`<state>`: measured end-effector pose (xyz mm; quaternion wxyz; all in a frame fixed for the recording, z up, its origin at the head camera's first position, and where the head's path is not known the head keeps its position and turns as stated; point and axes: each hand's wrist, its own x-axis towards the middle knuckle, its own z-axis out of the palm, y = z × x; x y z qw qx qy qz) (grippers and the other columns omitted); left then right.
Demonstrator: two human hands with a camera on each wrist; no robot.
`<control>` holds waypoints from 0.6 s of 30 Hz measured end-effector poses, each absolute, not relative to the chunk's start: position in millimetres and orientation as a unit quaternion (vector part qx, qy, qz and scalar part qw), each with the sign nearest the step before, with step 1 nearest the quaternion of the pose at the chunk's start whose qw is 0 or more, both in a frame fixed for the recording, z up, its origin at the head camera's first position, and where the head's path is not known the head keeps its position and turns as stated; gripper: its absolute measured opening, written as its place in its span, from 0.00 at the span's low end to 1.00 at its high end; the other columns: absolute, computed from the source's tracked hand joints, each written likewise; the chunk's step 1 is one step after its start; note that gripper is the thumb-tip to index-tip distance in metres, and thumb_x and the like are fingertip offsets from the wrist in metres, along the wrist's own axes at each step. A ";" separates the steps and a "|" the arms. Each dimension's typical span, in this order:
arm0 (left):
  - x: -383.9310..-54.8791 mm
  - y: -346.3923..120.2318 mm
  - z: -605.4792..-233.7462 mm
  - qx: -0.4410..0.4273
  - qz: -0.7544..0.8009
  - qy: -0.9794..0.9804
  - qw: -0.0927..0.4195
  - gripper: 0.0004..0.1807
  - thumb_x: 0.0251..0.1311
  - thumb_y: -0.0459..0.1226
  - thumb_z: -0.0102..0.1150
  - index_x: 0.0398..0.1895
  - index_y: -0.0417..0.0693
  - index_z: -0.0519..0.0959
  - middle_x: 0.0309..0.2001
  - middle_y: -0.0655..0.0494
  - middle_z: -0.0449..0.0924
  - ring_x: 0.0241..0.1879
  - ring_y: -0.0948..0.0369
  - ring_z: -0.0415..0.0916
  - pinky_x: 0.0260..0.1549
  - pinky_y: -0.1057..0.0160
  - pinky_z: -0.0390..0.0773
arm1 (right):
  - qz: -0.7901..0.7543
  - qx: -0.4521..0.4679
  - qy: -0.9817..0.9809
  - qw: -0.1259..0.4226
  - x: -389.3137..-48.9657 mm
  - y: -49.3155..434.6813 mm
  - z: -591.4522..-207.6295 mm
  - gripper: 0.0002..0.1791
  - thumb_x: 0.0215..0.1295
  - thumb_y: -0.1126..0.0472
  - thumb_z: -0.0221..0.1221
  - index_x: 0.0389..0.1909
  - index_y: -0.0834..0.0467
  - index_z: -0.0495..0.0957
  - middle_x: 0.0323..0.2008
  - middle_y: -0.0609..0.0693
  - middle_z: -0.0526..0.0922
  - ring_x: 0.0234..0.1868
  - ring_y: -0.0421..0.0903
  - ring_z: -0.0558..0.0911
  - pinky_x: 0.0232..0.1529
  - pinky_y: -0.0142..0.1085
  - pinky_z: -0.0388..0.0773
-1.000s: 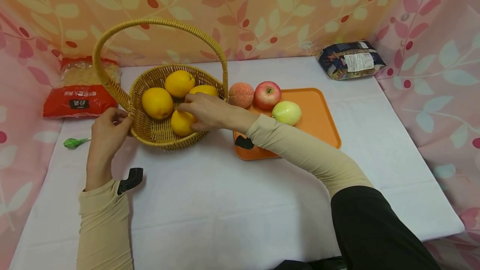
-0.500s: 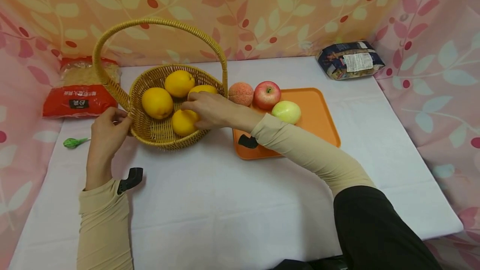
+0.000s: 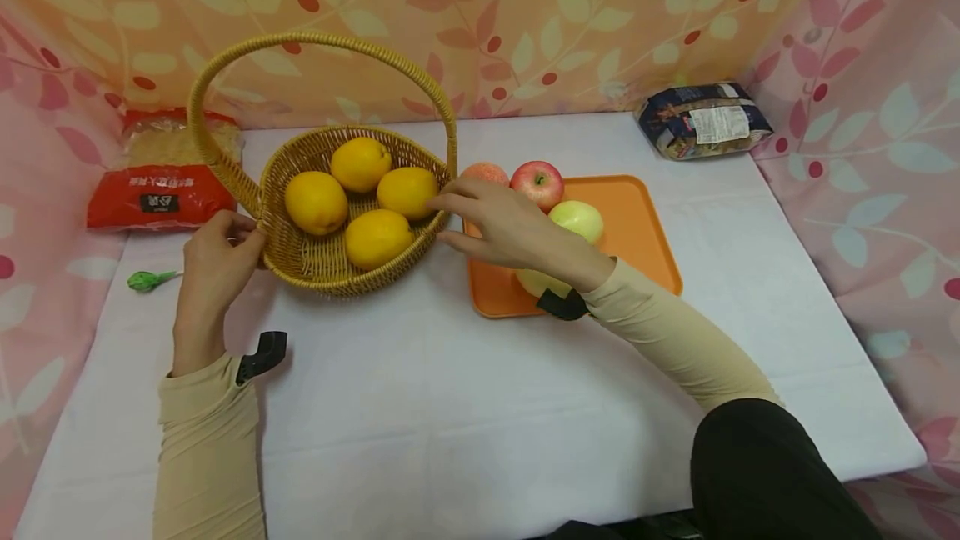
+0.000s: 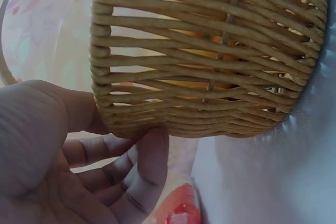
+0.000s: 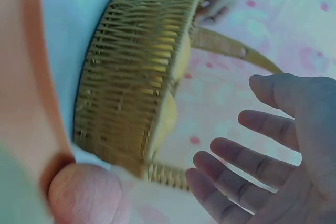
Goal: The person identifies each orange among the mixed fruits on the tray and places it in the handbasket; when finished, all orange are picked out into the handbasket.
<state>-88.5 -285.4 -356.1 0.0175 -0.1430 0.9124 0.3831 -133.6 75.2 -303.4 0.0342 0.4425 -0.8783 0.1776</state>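
Note:
My left hand (image 3: 217, 273) pinches the left rim of a woven wicker basket (image 3: 318, 283) with a tall arched handle. In the left wrist view, thumb and fingers hold the edge of the basket (image 4: 173, 61). Inside lie several yellow lemon-like fruits (image 3: 378, 238). My right hand (image 3: 517, 227) hovers just right of the basket, over the orange tray (image 3: 641, 232), fingers spread and holding nothing. On the tray are a red apple (image 3: 538, 183), a peach (image 3: 487, 173) and a pale green fruit (image 3: 577, 219). Another pale fruit (image 3: 534, 283) is partly hidden under the right wrist.
A red food packet (image 3: 161, 194) lies behind the left hand, with a small green bud-like item (image 3: 150, 280) in front of it. A dark packaged bag (image 3: 705, 122) sits at the back right. Patterned curtains enclose the white-covered table (image 3: 420, 407).
My right hand has let go of the nearest yellow fruit, leaving it in the basket, and has drawn back right with its fingers opening. The left hand stays on the rim.

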 end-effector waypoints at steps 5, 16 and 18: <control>-86.1 -283.9 -353.5 -0.131 0.349 0.928 0.009 0.24 0.69 0.46 0.42 0.55 0.34 0.72 0.46 0.37 0.76 0.28 0.62 0.77 0.22 0.71 0.73 | 0.223 0.405 -0.884 0.075 -119.0 111.7 -306.1 0.23 0.65 0.51 0.61 0.58 0.56 0.78 0.56 0.53 0.79 0.57 0.49 0.77 0.49 0.43 0.78; -81.6 -280.3 -348.5 -0.119 0.309 0.943 -0.011 0.23 0.69 0.43 0.40 0.53 0.31 0.71 0.46 0.32 0.77 0.38 0.45 0.73 0.24 0.68 0.71 | 0.260 0.336 -0.897 0.125 -99.0 159.6 -320.0 0.23 0.61 0.55 0.65 0.57 0.57 0.78 0.57 0.54 0.79 0.59 0.51 0.78 0.56 0.49 0.75; -81.5 -280.2 -348.5 -0.119 0.308 0.944 -0.008 0.23 0.69 0.44 0.40 0.53 0.31 0.71 0.46 0.31 0.77 0.39 0.44 0.73 0.24 0.68 0.71 | 0.265 0.325 -0.899 0.127 -96.6 165.8 -322.1 0.23 0.61 0.56 0.66 0.57 0.57 0.78 0.57 0.55 0.79 0.59 0.52 0.77 0.57 0.49 0.75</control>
